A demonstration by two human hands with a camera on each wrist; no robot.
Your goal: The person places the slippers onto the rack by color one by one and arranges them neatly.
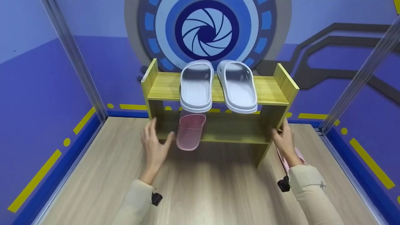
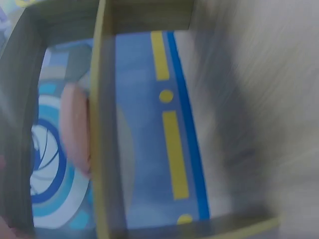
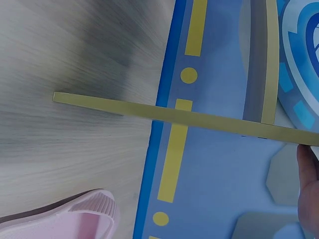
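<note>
A two-level wooden shoe rack (image 1: 215,126) stands ahead of me, a pair of light grey slippers on its top board: the left slipper (image 1: 196,87) and the right slipper (image 1: 240,86). One pink slipper (image 1: 191,132) rests on the lower board, its toe out over the front edge. My left hand (image 1: 156,147), blurred, is at the rack's left end with fingers and thumb spread, holding nothing. At the other end my right hand (image 1: 286,140) is against the right side panel (image 3: 199,119); in the right wrist view straight fingers (image 3: 307,184) touch its outer face.
Beneath my right wrist, a second pink slipper (image 3: 84,214) lies on the wood-grain tabletop (image 1: 200,193), to the right of the rack. A blue printed wall (image 1: 106,68) rises behind, with metal corner posts (image 1: 75,59) on both sides.
</note>
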